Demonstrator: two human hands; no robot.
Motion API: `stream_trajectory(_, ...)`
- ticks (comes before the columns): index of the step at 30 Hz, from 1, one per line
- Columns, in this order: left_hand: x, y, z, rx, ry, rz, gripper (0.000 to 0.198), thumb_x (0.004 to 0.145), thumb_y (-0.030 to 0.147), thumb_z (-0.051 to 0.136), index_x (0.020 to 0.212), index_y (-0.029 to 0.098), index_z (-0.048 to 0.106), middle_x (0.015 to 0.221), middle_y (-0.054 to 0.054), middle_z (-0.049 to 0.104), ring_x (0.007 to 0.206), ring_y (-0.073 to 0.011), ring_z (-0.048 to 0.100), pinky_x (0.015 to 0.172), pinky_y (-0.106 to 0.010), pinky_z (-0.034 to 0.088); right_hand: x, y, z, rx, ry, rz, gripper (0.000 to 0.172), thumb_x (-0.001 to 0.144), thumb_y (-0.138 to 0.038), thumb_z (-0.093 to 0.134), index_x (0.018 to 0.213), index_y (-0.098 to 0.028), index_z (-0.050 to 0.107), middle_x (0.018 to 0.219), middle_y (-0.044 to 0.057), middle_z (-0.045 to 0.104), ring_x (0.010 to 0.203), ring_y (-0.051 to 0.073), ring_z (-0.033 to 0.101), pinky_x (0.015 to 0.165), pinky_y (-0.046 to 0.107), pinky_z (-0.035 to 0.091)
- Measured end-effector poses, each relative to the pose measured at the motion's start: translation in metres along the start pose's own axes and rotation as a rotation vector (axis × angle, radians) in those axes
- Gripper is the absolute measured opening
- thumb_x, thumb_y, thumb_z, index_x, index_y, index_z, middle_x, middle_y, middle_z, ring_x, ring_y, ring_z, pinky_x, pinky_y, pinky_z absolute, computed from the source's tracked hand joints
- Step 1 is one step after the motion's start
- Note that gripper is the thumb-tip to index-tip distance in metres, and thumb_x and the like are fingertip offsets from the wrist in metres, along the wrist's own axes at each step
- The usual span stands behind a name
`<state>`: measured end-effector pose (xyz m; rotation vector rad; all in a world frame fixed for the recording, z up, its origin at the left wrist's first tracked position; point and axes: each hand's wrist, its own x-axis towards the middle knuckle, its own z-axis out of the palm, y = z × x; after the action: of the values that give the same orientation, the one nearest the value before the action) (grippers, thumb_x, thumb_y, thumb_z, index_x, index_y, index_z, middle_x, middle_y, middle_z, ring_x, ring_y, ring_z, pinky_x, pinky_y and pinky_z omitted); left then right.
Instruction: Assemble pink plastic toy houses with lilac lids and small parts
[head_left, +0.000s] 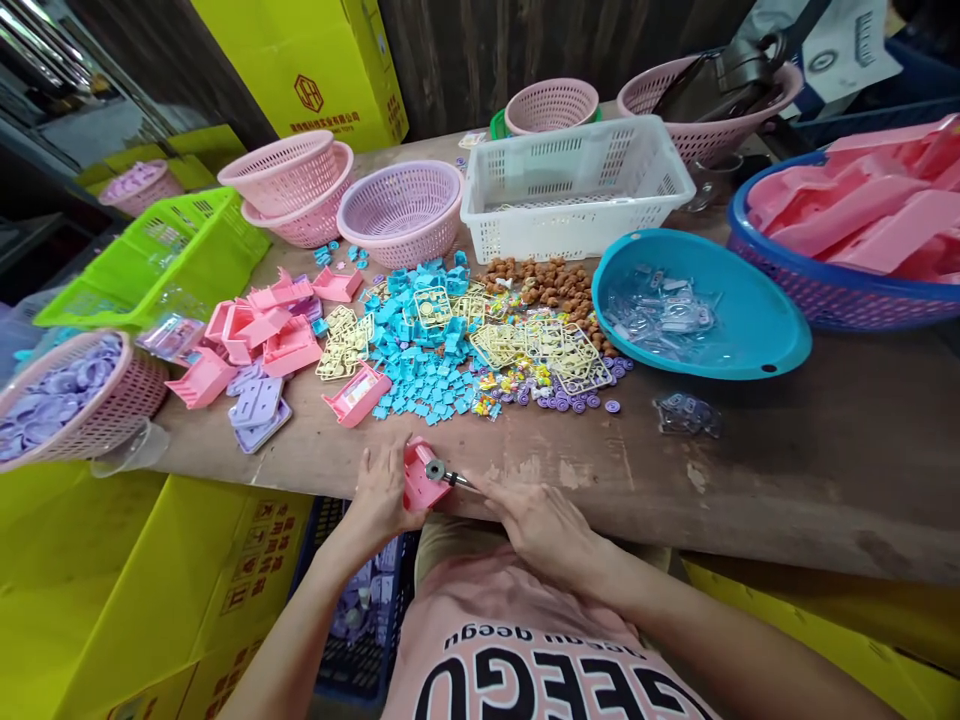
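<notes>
My left hand (384,490) is closed around a small pink plastic toy part (417,482) at the near edge of the wooden table (787,470). My right hand (536,520) grips a small metal tool (444,474) whose round tip rests against the pink part. Just beyond my hands lie piles of blue pieces (424,350), cream-coloured sprues (517,345), pink parts (262,330) and purple discs (574,400).
Pink baskets (289,170), a lilac basket (401,205), a white crate (574,185), a green crate (161,255), a teal bowl of clear parts (697,305) and a blue basket of pink mouldings (847,235) ring the table. Yellow cartons (112,590) stand below left.
</notes>
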<state>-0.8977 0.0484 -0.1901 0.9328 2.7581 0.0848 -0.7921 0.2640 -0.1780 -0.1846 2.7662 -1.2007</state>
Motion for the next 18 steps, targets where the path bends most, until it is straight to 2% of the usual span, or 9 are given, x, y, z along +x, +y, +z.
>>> stream_trajectory(4, -0.001, -0.002, 0.004, 0.016, 0.049, 0.014, 0.088, 0.059, 0.026, 0.065, 0.134, 0.008, 0.024, 0.128, -0.024, 0.049, 0.121, -0.0375, 0.045, 0.104, -0.060, 0.025, 0.012, -0.002, 0.001, 0.070, 0.078, -0.051, 0.054, 0.089, -0.012, 0.036, 0.141, -0.027, 0.034, 0.120, 0.005, 0.064, 0.095, 0.018, 0.066, 0.082, 0.031, 0.052)
stream_trajectory(7, 0.000, 0.001, -0.001, -0.027, 0.043, 0.005, 0.088, 0.058, 0.023, 0.065, 0.134, 0.009, 0.024, 0.131, -0.024, 0.047, 0.123, -0.0374, 0.043, 0.105, -0.062, 0.022, 0.021, -0.002, 0.005, 0.053, 0.001, -0.029, 0.053, 0.088, -0.013, 0.039, 0.139, -0.029, 0.037, 0.118, 0.003, 0.065, 0.093, 0.019, 0.066, 0.080, 0.030, 0.052)
stream_trajectory(9, -0.001, 0.004, -0.010, -0.104, 0.020, 0.006, 0.086, 0.058, 0.021, 0.064, 0.134, 0.013, 0.025, 0.133, -0.021, 0.046, 0.124, -0.0365, 0.042, 0.106, -0.063, 0.018, 0.023, 0.001, 0.004, 0.103, 0.000, 0.000, 0.050, 0.089, -0.016, 0.040, 0.137, -0.030, 0.041, 0.115, 0.002, 0.067, 0.094, 0.019, 0.066, 0.080, 0.030, 0.052)
stream_trajectory(12, -0.006, 0.006, -0.028, -0.340, -0.012, 0.048, 0.080, 0.062, 0.019, 0.063, 0.133, 0.019, 0.024, 0.133, -0.017, 0.046, 0.124, -0.0326, 0.044, 0.107, -0.060, 0.020, 0.013, 0.012, -0.015, 0.212, 0.185, 0.049, 0.045, 0.091, -0.024, 0.039, 0.135, -0.029, 0.043, 0.120, 0.001, 0.064, 0.097, 0.018, 0.065, 0.083, 0.028, 0.050)
stream_trajectory(15, -0.016, 0.002, -0.039, -0.674, -0.023, 0.075, 0.078, 0.067, 0.020, 0.064, 0.133, 0.023, 0.022, 0.138, -0.013, 0.040, 0.126, -0.0273, 0.042, 0.107, -0.047, 0.031, -0.015, 0.040, -0.048, 0.114, 0.434, 0.259, 0.043, 0.089, -0.033, 0.041, 0.130, -0.023, 0.051, 0.114, 0.007, 0.067, 0.086, 0.021, 0.067, 0.073, 0.028, 0.051)
stream_trajectory(18, -0.021, -0.005, -0.035, -0.887, -0.012, 0.049, 0.079, 0.068, 0.021, 0.066, 0.132, 0.026, 0.021, 0.141, -0.012, 0.034, 0.132, -0.0262, 0.034, 0.111, -0.042, 0.026, -0.056, 0.081, -0.078, -0.207, 0.628, 0.628, 0.044, 0.083, -0.035, 0.045, 0.123, -0.024, 0.059, 0.093, 0.012, 0.073, 0.062, 0.023, 0.065, 0.055, 0.031, 0.045)
